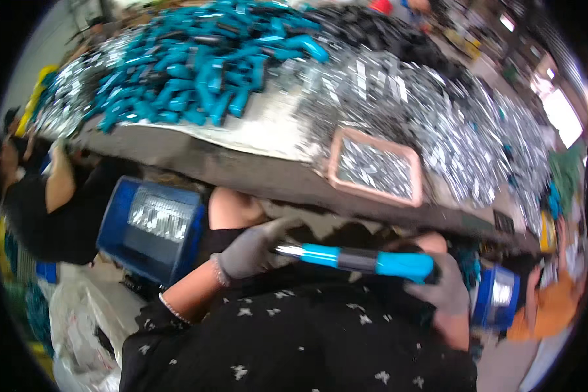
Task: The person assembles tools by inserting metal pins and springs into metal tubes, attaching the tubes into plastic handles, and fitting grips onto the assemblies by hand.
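Observation:
A teal tool handle with a black middle band and a bright metal tip lies level across my lap, held between both hands. My left hand, in a grey glove, is closed at the metal tip on the left. At the handle's thick right end, my gloved right hand is closed around it, with some fingers hidden behind. The picture is smeared by motion, so the handle's exact kind cannot be made out.
A bench ahead carries piles of teal handles, black parts and shiny metal pieces. A pink tray of small metal parts stands at its near edge. Blue crates flank me. People sit on both sides.

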A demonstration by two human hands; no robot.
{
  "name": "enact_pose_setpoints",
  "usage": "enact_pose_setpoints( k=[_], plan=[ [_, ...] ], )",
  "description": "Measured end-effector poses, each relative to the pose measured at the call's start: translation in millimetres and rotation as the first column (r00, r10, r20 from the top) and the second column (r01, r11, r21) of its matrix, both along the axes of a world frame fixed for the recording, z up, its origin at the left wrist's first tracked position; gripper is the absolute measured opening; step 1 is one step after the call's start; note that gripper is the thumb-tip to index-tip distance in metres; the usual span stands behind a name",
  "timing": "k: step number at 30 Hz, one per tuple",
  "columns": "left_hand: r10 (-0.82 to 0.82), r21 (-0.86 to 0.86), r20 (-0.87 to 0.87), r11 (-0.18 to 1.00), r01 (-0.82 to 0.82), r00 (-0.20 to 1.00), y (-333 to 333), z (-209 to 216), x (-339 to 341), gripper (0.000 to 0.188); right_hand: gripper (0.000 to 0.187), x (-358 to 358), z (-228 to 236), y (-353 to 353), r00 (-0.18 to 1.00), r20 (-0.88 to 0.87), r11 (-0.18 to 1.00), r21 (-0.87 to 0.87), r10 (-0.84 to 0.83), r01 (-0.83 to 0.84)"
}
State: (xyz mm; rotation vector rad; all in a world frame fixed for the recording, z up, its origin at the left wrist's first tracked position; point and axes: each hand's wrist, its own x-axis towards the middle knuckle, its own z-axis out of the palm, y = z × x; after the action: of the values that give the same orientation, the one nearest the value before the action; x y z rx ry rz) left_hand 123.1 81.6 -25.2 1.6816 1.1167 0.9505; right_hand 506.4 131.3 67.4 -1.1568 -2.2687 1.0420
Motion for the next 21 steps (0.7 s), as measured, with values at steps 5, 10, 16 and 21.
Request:
enact_pose_setpoints(
  k=[5,10,16,21],
  plan=[
    [0.076,0.239,-0.286,0.971,-0.006,0.955,-1.4,-4.8,31.9,0.06,0.048,-13.4,-4.6,-17.7,0.99,0.114,0.996,-0.055,0.078,-0.072],
    [-0.051,-0.154,-0.044,0.987,0.044,0.998,14.5,-49.2,34.4,0.082,0.066,77.2,54.3,-77.2,0.823,-0.314,0.88,-0.143,-0.474,0.452],
    [-0.041,-0.44,0.228,0.887,0.141,0.973,35.2,-55.0,56.7,0.051,0.059,132.2,116.9,-219.7,0.322,-0.115,0.308,0.122,-0.94,0.944],
    [-0.161,-0.406,0.105,0.894,0.19,0.981,33.8,-51.2,86.0,0.045,0.053,140.7,89.5,-275.1,-0.03,0.205,-0.007,0.115,-0.978,0.993]
  ],
)
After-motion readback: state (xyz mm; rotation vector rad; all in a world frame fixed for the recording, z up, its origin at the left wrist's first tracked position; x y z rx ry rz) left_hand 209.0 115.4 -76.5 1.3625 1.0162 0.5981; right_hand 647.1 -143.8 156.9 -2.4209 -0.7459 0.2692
